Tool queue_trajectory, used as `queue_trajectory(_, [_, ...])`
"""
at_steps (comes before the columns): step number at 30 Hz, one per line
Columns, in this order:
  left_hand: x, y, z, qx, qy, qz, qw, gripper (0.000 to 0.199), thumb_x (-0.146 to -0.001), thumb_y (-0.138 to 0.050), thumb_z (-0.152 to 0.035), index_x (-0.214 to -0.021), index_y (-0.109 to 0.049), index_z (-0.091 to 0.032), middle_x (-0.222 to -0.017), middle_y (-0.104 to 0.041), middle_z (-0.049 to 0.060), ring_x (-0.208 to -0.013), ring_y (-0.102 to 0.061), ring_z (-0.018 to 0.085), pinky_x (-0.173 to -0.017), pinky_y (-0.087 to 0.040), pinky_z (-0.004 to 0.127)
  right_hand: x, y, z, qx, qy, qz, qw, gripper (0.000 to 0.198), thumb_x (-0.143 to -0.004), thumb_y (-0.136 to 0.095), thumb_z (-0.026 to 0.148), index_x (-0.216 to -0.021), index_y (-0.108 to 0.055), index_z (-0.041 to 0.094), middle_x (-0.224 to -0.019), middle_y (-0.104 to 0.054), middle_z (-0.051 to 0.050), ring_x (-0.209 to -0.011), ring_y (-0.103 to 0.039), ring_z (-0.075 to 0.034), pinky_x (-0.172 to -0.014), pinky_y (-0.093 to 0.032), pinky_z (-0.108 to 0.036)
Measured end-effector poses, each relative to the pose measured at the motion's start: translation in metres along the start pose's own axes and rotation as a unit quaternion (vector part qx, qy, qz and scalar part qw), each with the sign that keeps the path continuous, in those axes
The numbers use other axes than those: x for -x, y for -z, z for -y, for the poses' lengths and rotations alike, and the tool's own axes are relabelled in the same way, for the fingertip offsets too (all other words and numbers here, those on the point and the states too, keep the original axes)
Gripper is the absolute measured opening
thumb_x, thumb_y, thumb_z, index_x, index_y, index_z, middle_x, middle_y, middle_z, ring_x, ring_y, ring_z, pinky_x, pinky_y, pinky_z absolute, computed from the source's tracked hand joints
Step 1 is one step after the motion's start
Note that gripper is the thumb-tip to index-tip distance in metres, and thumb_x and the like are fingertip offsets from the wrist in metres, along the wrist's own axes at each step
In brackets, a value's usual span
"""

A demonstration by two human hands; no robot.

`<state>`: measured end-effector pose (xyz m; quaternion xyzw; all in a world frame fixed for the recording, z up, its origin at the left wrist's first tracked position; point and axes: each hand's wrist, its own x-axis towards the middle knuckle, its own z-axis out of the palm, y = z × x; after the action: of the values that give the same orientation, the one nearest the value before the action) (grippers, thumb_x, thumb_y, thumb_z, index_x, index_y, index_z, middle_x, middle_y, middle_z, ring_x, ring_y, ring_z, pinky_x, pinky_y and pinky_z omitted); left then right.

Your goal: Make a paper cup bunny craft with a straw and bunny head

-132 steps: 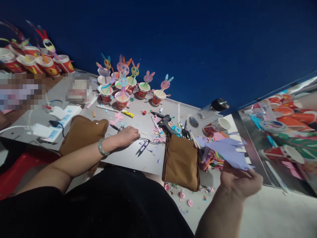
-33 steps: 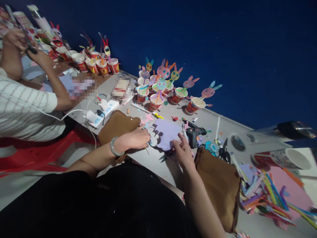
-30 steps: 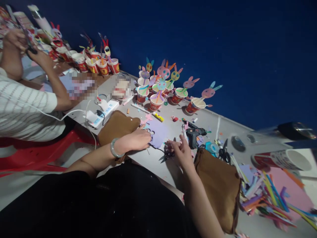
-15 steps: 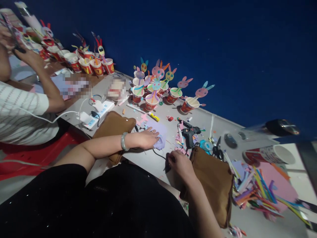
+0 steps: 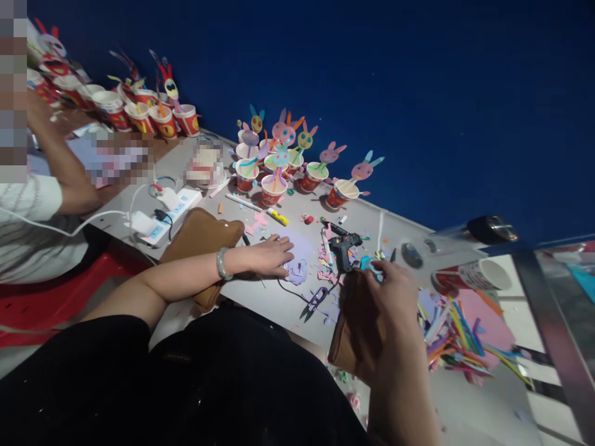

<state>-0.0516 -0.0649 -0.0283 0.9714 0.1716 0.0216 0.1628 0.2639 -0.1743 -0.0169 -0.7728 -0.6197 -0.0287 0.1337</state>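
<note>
My left hand [image 5: 269, 255], with a bangle [image 5: 222, 263] at the wrist, lies with fingers spread at the edge of a purple sheet of paper [image 5: 300, 244]. Small purple cut pieces [image 5: 297, 271] are beside its fingertips. My right hand [image 5: 395, 288] hovers over a brown cloth item [image 5: 351, 328], fingers loosely bent and apart, close to a blue tape roll [image 5: 369, 264]. I see nothing held in it. Scissors with purple handles [image 5: 317, 299] rest on the table between my hands. A black glue gun [image 5: 344, 251] sits among paper scraps.
Paper cups [image 5: 312, 179] with rabbit figures stand along the blue wall. A power strip [image 5: 171, 217] and another brown cloth item [image 5: 199, 235] are at left, beside a co-worker's arm [image 5: 69, 167]. At right lie a tipped cup [image 5: 469, 275], a clear bottle [image 5: 488, 229] and colourful strips [image 5: 458, 347].
My right hand has moved right and forward from the table edge to above the brown cloth, uncovering the purple-handled scissors. My left hand stays by the purple paper. The view has shifted right.
</note>
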Motion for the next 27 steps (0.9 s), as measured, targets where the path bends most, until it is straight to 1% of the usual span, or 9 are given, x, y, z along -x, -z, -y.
queue_trajectory(3, [-0.001, 0.002, 0.004, -0.003, -0.019, 0.014, 1.0, 0.04, -0.094, -0.048, -0.05, -0.092, -0.071, -0.017, -0.097, -0.064, 0.011, -0.098, -0.053, 0.024, -0.097, -0.031, 0.04, -0.022, -0.008, -0.032, 0.118, -0.034, 0.073, 0.99, 0.037, -0.079, -0.059, 0.038, -0.101, -0.074, 0.012, -0.092, -0.069, -0.019, -0.088, -0.061, -0.032, -0.08, -0.043, -0.042])
queue_trajectory(6, [-0.001, 0.004, 0.008, 0.026, -0.035, 0.035, 0.998, 0.035, -0.091, -0.053, -0.05, -0.097, -0.074, -0.023, -0.107, -0.065, 0.012, -0.104, -0.052, 0.026, -0.1, -0.029, 0.042, -0.033, -0.019, -0.044, 0.146, -0.064, 0.103, 0.982, 0.039, -0.074, -0.064, 0.039, -0.1, -0.075, 0.012, -0.1, -0.067, -0.023, -0.094, -0.059, -0.036, -0.079, -0.041, -0.044])
queue_trajectory(9, [0.001, 0.006, 0.011, 0.074, -0.025, 0.082, 0.994, 0.031, -0.083, -0.063, -0.052, -0.096, -0.076, -0.028, -0.129, -0.06, 0.013, -0.123, -0.046, 0.033, -0.105, -0.024, 0.048, -0.036, -0.026, -0.047, 0.112, -0.072, 0.097, 0.986, 0.038, -0.07, -0.068, 0.037, -0.097, -0.075, 0.013, -0.103, -0.066, -0.022, -0.096, -0.057, -0.036, -0.08, -0.04, -0.044])
queue_trajectory(12, [0.002, 0.007, 0.014, 0.117, -0.002, 0.113, 0.987, 0.029, -0.081, -0.066, -0.052, -0.093, -0.078, -0.028, -0.142, -0.054, 0.01, -0.135, -0.038, 0.036, -0.11, -0.018, 0.053, -0.037, -0.027, -0.049, 0.054, -0.076, 0.089, 0.992, 0.024, -0.067, -0.067, 0.032, -0.084, -0.073, 0.015, -0.093, -0.066, -0.019, -0.091, -0.057, -0.033, -0.081, -0.04, -0.045])
queue_trajectory(15, [0.0, 0.006, 0.018, 0.142, -0.012, 0.08, 0.987, 0.025, -0.083, -0.065, -0.047, -0.079, -0.077, -0.026, -0.13, -0.063, 0.008, -0.128, -0.044, 0.032, -0.112, -0.016, 0.053, -0.038, -0.023, -0.051, -0.011, -0.089, 0.075, 0.993, 0.014, -0.067, -0.067, 0.031, -0.069, -0.069, 0.018, -0.078, -0.063, -0.014, -0.083, -0.056, -0.03, -0.08, -0.04, -0.045])
queue_trajectory(18, [-0.002, 0.003, 0.021, 0.156, -0.036, 0.031, 0.987, 0.024, -0.083, -0.067, -0.038, -0.066, -0.069, -0.021, -0.103, -0.071, 0.004, -0.11, -0.054, 0.024, -0.115, -0.015, 0.05, -0.034, -0.016, -0.051, -0.094, -0.119, 0.038, 0.988, 0.019, -0.07, -0.066, 0.039, -0.066, -0.065, 0.02, -0.072, -0.059, -0.009, -0.075, -0.055, -0.024, -0.077, -0.042, -0.042])
queue_trajectory(22, [-0.003, -0.003, 0.022, 0.176, -0.017, -0.006, 0.984, 0.016, -0.08, -0.068, -0.032, -0.087, -0.065, -0.018, -0.089, -0.066, 0.002, -0.093, -0.058, 0.019, -0.115, -0.016, 0.047, -0.019, -0.005, -0.041, -0.205, -0.2, -0.078, 0.955, 0.03, -0.077, -0.057, 0.049, -0.084, -0.06, 0.019, -0.079, -0.058, -0.005, -0.071, -0.052, -0.019, -0.071, -0.042, -0.038])
queue_trajectory(25, [-0.004, -0.011, 0.022, 0.171, -0.018, -0.035, 0.984, 0.04, -0.082, -0.067, -0.041, -0.113, -0.058, -0.016, -0.101, -0.064, 0.006, -0.095, -0.057, 0.021, -0.112, -0.022, 0.045, -0.001, 0.001, -0.017, -0.311, -0.245, -0.16, 0.904, 0.034, -0.078, -0.054, 0.05, -0.095, -0.055, 0.02, -0.08, -0.053, 0.0, -0.071, -0.05, -0.017, -0.071, -0.042, -0.035])
queue_trajectory(27, [-0.004, -0.017, 0.019, 0.136, -0.03, -0.043, 0.989, 0.052, -0.085, -0.064, -0.049, -0.124, -0.054, -0.016, -0.112, -0.062, 0.01, -0.102, -0.054, 0.025, -0.106, -0.029, 0.042, 0.011, 0.002, 0.006, -0.36, -0.238, -0.151, 0.889, 0.031, -0.08, -0.053, 0.049, -0.092, -0.055, 0.021, -0.081, -0.054, 0.0, -0.075, -0.053, -0.017, -0.075, -0.043, -0.034])
